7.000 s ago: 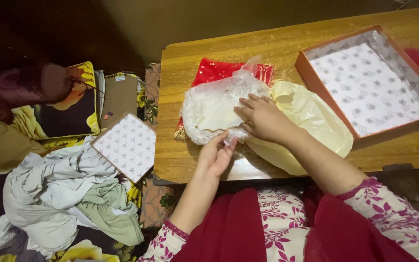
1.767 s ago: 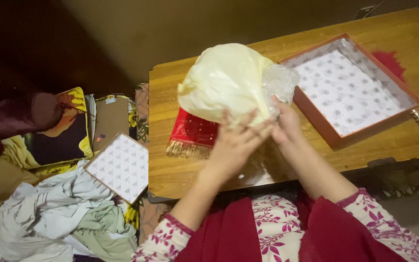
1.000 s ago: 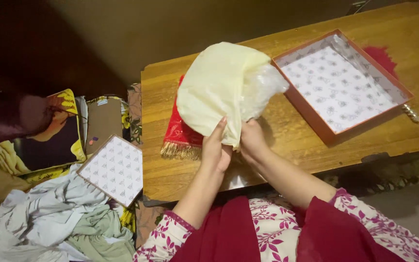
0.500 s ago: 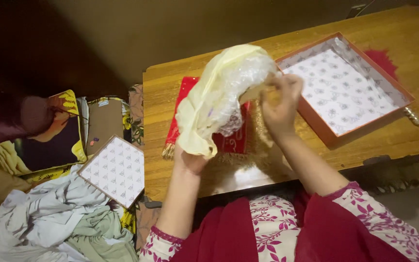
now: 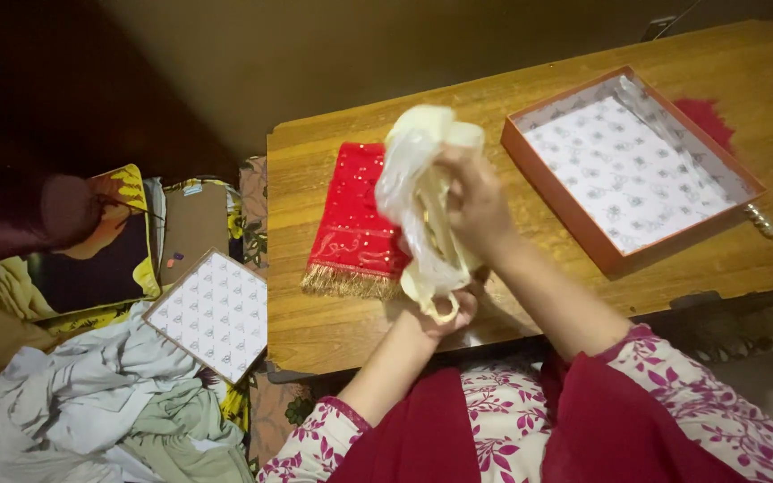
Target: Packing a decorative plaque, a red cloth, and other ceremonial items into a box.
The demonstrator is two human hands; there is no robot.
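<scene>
- Right hand [image 5: 474, 201]: raised over the worktop [image 5: 530, 98], fingers closed around the upper part of a cream cloth [image 5: 422, 192] bunched together with clear plastic wrap [image 5: 397, 179]. Back of the hand faces the camera; fingertips hidden in the bundle.
- Left hand [image 5: 445, 315]: lower, at the near worktop edge, palm up, fingers curled around the bottom end of the cloth, which forms a small loop there.
- Cloth: gathered into a narrow, roughly vertical bundle stretched between the two hands, held above the worktop; its upper end puffs out above the right hand.
- Wrap: mixed in on the left side of the bundle; where it ends cannot be told.
- Red cloth [image 5: 355, 215]: flat on the worktop, just left of and partly behind the bundle; sequinned surface, gold fringe along its near edge. Neither hand touches it.
- Box [image 5: 539, 165]: open, orange outside, white patterned lining, on the right part of the worktop, apart from both hands. Clear plastic lies along its far inner wall.
- Red patch [image 5: 707, 114]: shows beyond the box's far right side.
- Lid [image 5: 215, 313]: same white pattern, lying off the worktop to the left, on a heap of pale clothes [image 5: 91, 402].
- Sleeves: white with magenta leaf print, dark red garment across the lap.
</scene>
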